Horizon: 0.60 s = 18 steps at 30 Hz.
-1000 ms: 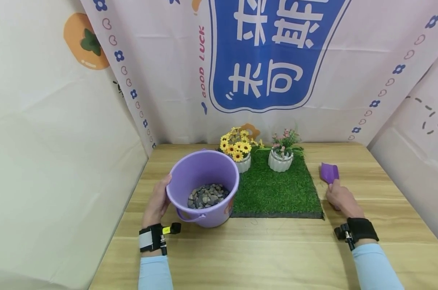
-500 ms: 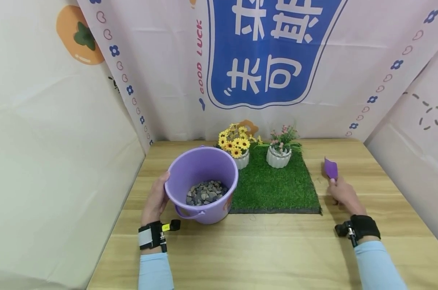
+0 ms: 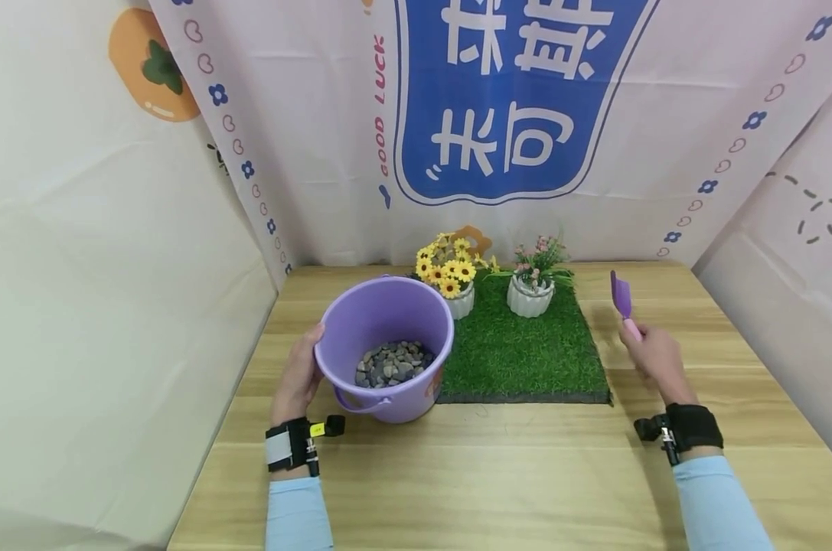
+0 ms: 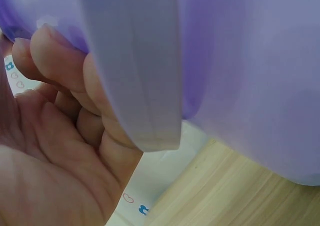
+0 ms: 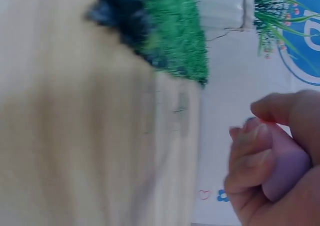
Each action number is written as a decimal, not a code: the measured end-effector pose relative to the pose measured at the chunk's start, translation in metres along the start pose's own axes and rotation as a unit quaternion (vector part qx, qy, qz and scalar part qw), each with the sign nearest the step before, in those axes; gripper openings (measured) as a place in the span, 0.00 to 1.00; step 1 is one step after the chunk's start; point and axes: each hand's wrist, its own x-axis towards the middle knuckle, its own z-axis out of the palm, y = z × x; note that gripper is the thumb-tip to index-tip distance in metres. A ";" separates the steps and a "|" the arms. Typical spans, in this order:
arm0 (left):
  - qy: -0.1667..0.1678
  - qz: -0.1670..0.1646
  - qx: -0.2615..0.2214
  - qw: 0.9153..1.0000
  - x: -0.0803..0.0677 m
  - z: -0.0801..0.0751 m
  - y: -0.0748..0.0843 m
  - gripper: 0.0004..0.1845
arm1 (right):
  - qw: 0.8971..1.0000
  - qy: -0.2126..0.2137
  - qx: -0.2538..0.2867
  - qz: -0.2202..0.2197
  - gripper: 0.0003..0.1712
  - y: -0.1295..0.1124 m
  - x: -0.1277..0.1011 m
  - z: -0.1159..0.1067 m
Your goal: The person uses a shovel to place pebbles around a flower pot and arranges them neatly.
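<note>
A purple bucket (image 3: 409,402) stands on the table at centre left, with grey and brown stones (image 3: 393,363) at its bottom. At its left side my left hand (image 3: 298,379) grips the rim. Bent fingers (image 4: 60,60) lie against the purple wall in the left wrist view, where the bucket's handle (image 4: 140,85) crosses close in front. Over the right part of the table, my right hand (image 3: 657,360) holds a small toy shovel (image 3: 621,297) by its pink handle (image 5: 285,166). The shovel's purple blade points away from me, nearly edge-on; it is outside the right wrist view.
A square of artificial turf (image 3: 526,360) lies between bucket and right hand. On its back part stand a white pot of yellow flowers (image 3: 462,304) and a white pot of pink flowers (image 3: 530,298). A printed cloth (image 3: 319,153) hangs behind the wooden table (image 3: 512,474).
My right hand has moved slightly forward and turned the shovel, so its blade now points farther away and shows nearly edge-on. My left hand stays at the bucket. The head view shifted slightly.
</note>
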 end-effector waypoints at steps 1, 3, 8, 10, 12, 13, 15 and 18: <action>-0.001 0.000 0.002 1.000 0.000 0.000 0.000 0.28 | 1.000 -0.007 -0.002 -0.005 0.36 -0.002 0.001 -0.001; 0.001 -0.004 0.004 1.000 -0.001 0.001 0.002 0.28 | 1.000 -0.024 -0.005 -0.013 0.36 -0.004 0.002 -0.003; 0.003 -0.010 0.012 1.000 -0.003 0.004 0.008 0.27 | 0.998 -0.060 0.018 -0.021 0.33 -0.006 0.003 -0.003; -0.001 -0.008 0.020 1.000 -0.004 0.005 0.011 0.27 | 0.997 -0.068 0.024 -0.022 0.35 -0.006 0.003 -0.003; -0.003 -0.008 0.026 1.000 -0.006 0.007 0.014 0.28 | 0.997 -0.073 0.024 -0.027 0.38 -0.008 0.002 -0.004; -0.004 -0.009 0.026 1.000 -0.006 0.007 0.015 0.28 | 0.996 -0.075 0.025 -0.030 0.39 -0.009 0.001 -0.004; -0.005 -0.012 0.027 1.000 -0.008 0.008 0.017 0.28 | 0.996 -0.080 0.032 -0.036 0.41 -0.013 0.000 -0.005; -0.002 -0.015 0.025 1.000 -0.009 0.009 0.018 0.28 | 0.994 -0.091 0.036 -0.057 0.41 -0.022 -0.002 -0.007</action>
